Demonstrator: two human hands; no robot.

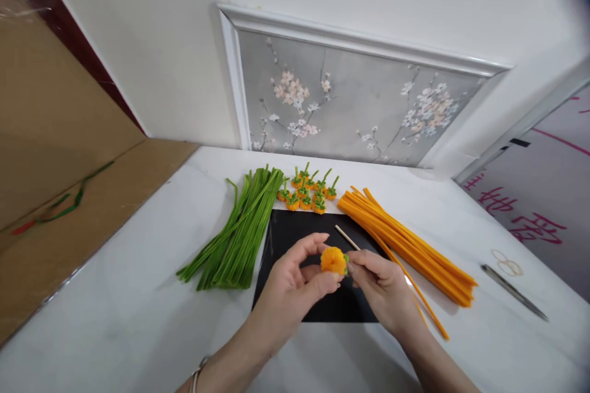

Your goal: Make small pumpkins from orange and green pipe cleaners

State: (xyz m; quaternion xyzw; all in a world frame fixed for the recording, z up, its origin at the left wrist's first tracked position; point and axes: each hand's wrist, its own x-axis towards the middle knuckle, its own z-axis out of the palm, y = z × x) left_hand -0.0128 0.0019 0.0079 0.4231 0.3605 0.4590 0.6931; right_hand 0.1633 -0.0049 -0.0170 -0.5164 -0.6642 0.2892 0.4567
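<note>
Between the thumb and fingers of my left hand is a small round orange pipe-cleaner persimmon. My right hand is closed at its green leafy top, fingertips pinching there. The held persimmon is tipped sideways, its green side facing right. A thin wooden stick runs up to the right fingers; whether they grip it or it lies behind them, I cannot tell. Both hands are over a black mat. Beyond it stand several finished persimmons with green stems.
A bundle of green pipe cleaners lies left of the mat, and orange pipe cleaners lie to the right. Farther right are tweezers and rubber bands. Cardboard borders the white table on the left; a wall stands behind.
</note>
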